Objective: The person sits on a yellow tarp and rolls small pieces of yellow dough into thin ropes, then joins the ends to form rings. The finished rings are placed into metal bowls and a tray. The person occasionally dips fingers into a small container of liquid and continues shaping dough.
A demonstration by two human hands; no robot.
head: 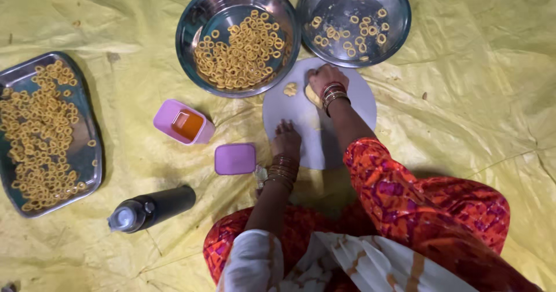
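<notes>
My right hand [325,78] lies palm down on the far part of the round board [359,98], fingers fairly flat and pressed over a lump of dough [313,96] that peeks out at the near left edge of my palm. Most of the lump is hidden under the hand, so I cannot tell its full shape or which way its long side runs; the bit that shows seems to stretch from near left to far right. Just left of that hand, apart from it, sits a small dough piece [290,89], curled and knobbly, too small for me to make out its direction.

My left hand [286,138] rests on the near left rim of the board, fingers spread loosely and pointing away from me, holding nothing that I can see.

Beyond the board stand two steel bowls: the left bowl [197,20] holds a thick heap of little rings, the right bowl [394,8] only a scattering. Far left, a steel tray [90,164] of rings is cut off by the edge of the view. Near the board's left side are a pink box [168,114] with orange liquid in it and its flat lid [235,158]. A dark bottle [153,208] lies on its side on the yellow sheet [475,95], cap toward the left. My lap hides the board's near edge.
</notes>
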